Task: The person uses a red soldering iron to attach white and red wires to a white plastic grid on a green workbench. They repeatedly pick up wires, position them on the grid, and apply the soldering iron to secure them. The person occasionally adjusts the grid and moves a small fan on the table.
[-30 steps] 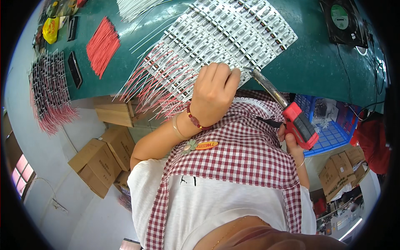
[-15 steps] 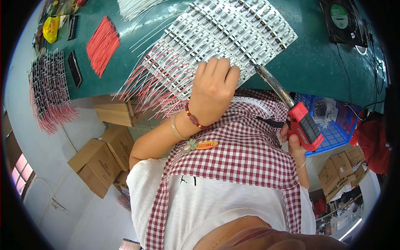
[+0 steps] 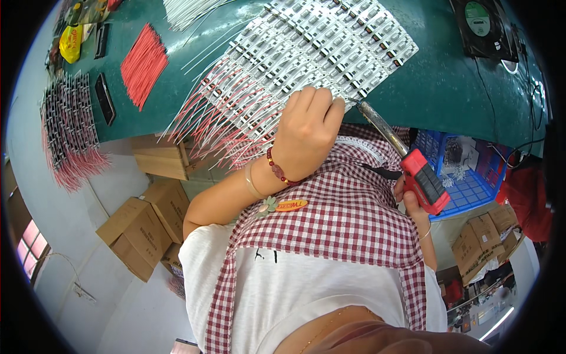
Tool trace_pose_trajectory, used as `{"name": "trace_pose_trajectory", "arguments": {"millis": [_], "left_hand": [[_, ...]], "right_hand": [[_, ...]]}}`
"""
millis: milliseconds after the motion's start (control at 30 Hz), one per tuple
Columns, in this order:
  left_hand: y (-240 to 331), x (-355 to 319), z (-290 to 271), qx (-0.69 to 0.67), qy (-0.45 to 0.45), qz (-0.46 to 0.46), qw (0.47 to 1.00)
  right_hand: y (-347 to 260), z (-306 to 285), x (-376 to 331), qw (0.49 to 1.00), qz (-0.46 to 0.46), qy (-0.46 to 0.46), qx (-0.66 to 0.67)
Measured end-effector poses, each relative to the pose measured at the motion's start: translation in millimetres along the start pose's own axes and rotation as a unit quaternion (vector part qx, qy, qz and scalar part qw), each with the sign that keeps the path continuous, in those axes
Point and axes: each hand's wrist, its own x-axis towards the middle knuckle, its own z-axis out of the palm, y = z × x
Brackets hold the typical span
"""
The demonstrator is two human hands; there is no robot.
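Note:
A sheet of small white modules [image 3: 330, 47] lies on the green table [image 3: 448, 88]. Red and white wires [image 3: 224, 112] fan out from its near-left rows. My left hand [image 3: 306, 135], with a bead bracelet on the wrist, rests knuckles-up on the sheet's near edge. Its fingers are curled together against the modules, and what the fingertips pinch is hidden. My right hand [image 3: 408, 200] grips the red handle of a soldering iron [image 3: 421, 177]. The iron's metal tip [image 3: 361, 106] touches the sheet's edge right beside my left fingertips.
A bundle of loose red wires [image 3: 141, 65] and a black slab [image 3: 105, 97] lie at the table's left. Finished wired strips [image 3: 68, 135] hang further left. A fan [image 3: 480, 20] sits at the far right. Below the table edge are a blue basket [image 3: 466, 177] and cardboard boxes [image 3: 141, 230].
My left hand has shifted slightly along the sheet's near edge. The soldering iron stays at almost the same spot beside the fingertips.

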Motion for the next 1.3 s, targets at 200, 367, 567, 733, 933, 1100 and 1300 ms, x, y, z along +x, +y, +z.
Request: {"name": "trace_pose_trajectory", "arguments": {"millis": [200,367,567,733,933,1100,1300], "left_hand": [[-1,0,3,0.008,-0.008,0.003,1.000],[-1,1,4,0.006,-0.018,-0.002,1.000],[0,2,3,0.024,-0.027,-0.019,0.999],[-7,9,-25,0.021,-0.009,-0.070,0.997],[-125,62,-75,0.144,0.101,-0.106,0.979],[-195,99,-34,0.241,0.071,-0.109,0.962],[-222,50,-105,0.262,0.076,-0.156,0.949]], "right_hand": [[-14,8,5,0.998,0.000,0.030,0.055],[-12,4,6,0.998,0.003,0.016,0.053],[-13,5,11,0.997,-0.013,0.008,0.072],[-12,8,12,0.985,-0.025,0.038,0.167],[-38,14,44,0.975,-0.072,0.069,0.197],[-45,21,57,0.971,-0.103,0.057,0.210],[-51,29,60,0.963,-0.130,0.055,0.228]]}}
